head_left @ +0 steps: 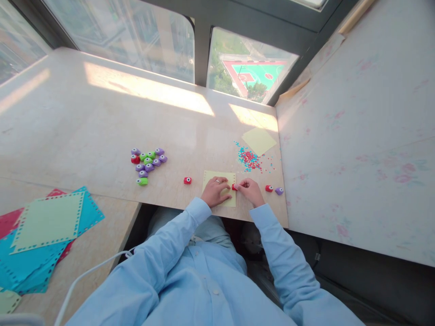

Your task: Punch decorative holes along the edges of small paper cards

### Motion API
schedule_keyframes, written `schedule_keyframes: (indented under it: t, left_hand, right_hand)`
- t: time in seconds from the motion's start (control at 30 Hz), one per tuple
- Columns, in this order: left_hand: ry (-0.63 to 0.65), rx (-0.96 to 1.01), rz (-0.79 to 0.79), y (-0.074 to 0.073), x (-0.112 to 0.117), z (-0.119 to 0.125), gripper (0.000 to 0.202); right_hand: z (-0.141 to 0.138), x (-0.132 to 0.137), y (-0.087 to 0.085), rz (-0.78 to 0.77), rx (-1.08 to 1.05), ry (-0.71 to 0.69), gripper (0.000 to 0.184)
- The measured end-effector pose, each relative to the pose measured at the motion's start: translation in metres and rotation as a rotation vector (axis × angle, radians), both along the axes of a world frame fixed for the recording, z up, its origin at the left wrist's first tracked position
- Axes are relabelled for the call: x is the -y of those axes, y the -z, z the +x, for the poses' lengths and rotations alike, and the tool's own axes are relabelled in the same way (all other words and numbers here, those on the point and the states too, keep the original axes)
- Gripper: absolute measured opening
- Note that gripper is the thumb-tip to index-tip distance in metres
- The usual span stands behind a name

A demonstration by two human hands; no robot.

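Note:
A pale yellow sheet of paper (229, 203) lies near the sill's front edge, with small holes along its top and left borders. Resting on the sheet is my left hand (214, 193), its fingers spread apart and a ring on one of them. A small red paper punch (234, 187) sits at the sheet's right edge, pinched by the fingers of my right hand (250, 190). Those fingers partly cover the punch. Another red punch (187, 180) stands left of the sheet. To the right are one more red punch (268, 188) and a purple punch (279, 191).
Several purple, green and red punches (148, 160) are clustered to the left. Red and blue paper bits (249, 159) lie scattered behind my right hand, beside plain yellow sheets (259, 141). Hole-edged coloured sheets (50, 222) are piled far left. A patterned wall (340, 149) bounds the right.

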State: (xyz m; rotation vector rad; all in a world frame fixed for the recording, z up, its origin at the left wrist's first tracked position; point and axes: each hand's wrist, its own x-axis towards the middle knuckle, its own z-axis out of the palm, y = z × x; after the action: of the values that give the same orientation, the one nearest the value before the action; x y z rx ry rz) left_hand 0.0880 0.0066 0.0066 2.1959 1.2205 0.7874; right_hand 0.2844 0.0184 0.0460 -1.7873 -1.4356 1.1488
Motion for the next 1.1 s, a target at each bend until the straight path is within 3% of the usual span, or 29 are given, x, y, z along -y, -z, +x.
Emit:
schedule_keyframes:
  t: [0.4,0.83,1.0,1.1]
  left_hand:
    - [0.002,0.008,-0.008,-0.002,0.002,0.0,0.028]
    - [-0.005,0.015,-0.003,0.002,0.001,0.001,0.027]
    - [-0.005,-0.01,-0.01,0.003,0.0,0.002,0.028]
    - [0.012,-0.036,-0.014,0.001,-0.001,0.001,0.028]
  right_hand:
    - [-0.009,-0.036,0.0,-0.217,0.359,-0.182,0.028]
    - [-0.001,-0.021,0.013,-0.088,0.237,-0.111,0.025]
    - [0.007,0.002,0.013,-0.021,-0.064,-0.04,0.039]
    - [0.008,0.01,0.017,0.095,-0.034,-0.056,0.043]
